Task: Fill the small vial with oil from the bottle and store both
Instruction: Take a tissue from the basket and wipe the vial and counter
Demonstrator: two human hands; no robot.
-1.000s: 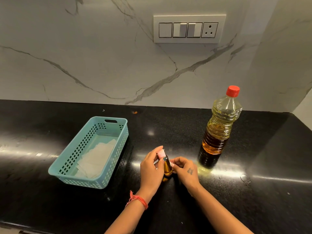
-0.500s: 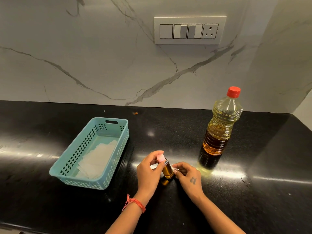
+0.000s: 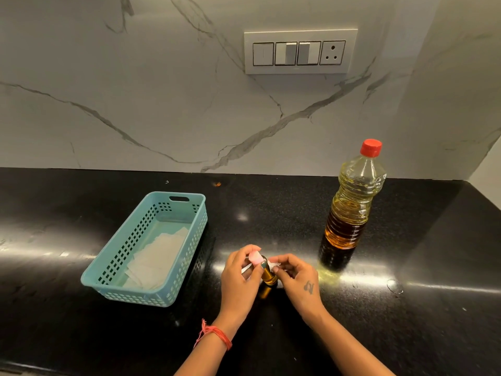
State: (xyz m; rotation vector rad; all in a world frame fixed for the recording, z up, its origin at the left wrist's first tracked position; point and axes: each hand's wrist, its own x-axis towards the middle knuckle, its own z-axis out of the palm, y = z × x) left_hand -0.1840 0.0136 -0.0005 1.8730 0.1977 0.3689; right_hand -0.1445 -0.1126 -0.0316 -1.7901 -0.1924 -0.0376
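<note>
Left obstacle: teal perforated plastic basket [image 3: 147, 248], near the hands.
Right obstacle: tall red-capped clear oil bottle [image 3: 351, 207], upright.
Free room: bare black glossy stone countertop [image 3: 271, 207] between them.

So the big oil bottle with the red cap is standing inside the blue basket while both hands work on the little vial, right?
Not quite. The head view shows the oil bottle standing on the black counter, to the right of the blue basket and apart from it. Its red cap is on, and the left hand and right hand do hold the little vial.
</note>
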